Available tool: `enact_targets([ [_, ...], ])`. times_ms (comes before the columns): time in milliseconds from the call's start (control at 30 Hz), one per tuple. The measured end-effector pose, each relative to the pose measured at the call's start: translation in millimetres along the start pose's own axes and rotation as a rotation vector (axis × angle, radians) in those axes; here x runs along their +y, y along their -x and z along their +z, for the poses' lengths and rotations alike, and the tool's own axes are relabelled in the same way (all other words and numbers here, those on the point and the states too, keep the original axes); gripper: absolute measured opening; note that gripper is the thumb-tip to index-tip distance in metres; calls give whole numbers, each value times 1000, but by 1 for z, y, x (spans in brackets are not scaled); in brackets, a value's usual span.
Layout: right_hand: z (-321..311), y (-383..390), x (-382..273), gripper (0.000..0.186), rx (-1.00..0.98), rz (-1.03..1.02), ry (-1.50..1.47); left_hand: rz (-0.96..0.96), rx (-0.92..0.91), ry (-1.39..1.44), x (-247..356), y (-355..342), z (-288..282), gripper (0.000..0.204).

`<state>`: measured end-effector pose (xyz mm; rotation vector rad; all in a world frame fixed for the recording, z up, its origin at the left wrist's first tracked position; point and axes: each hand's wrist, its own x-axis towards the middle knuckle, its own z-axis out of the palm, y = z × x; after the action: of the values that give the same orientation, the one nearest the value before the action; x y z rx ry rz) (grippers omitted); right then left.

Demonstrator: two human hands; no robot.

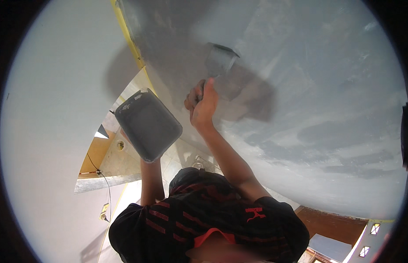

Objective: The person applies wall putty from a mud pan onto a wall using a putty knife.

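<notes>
My right hand (202,101) grips the handle of a wide, flat putty knife (221,59), its grey-smeared blade at or close to the patchy grey surface (291,96); I cannot tell if they touch. My left hand (127,136) holds a dark rectangular tray (149,125) from beneath, with most of its fingers hidden. The tray has a grey inside and pale flakes along the rim, and it sits left of and a little below my right hand.
A white wall (46,101) fills the left, with yellow tape (129,33) along the grey surface's edge. An opening shows brown board (92,158) and a hanging cable (107,188) reaching a socket (104,211). At lower right are a brown panel (326,221) and small windows (375,229).
</notes>
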<state>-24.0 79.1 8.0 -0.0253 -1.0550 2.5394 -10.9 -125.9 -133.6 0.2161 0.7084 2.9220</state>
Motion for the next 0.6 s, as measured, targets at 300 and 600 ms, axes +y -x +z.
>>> enact_targets([
  [300, -150, 104, 57, 55, 108, 409, 210, 16, 74, 4, -21, -11, -1, 60],
  [600, -186, 120, -81, 36, -142, 328, 983, -389, 99, -71, -85, 2, 1, 48],
])
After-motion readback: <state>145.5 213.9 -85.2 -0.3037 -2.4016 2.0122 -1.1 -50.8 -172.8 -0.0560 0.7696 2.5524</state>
